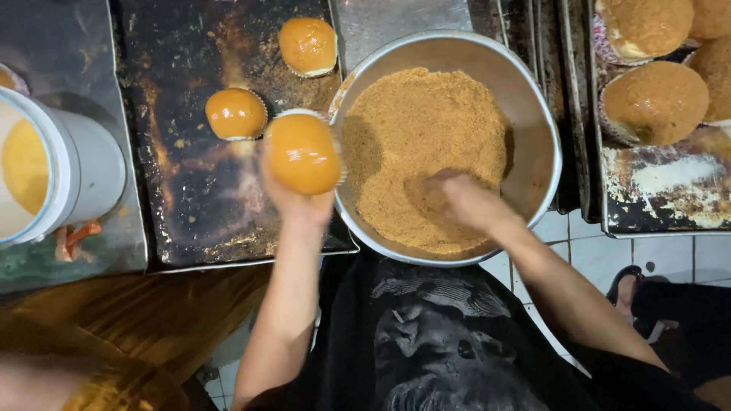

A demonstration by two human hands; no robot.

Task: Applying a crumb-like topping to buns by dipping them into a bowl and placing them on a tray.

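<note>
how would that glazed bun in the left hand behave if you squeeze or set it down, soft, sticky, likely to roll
The glazed bun in the left hand is probably soft: it looks puffy and sits in a thin paper cup. Its shiny top suggests a sticky or slippery surface. It seems unlikely to roll, since similar buns sit flat on the dark tray.

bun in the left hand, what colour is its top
Glossy orange-golden. The bun, held up by the left hand, shows best in the head view.
</note>
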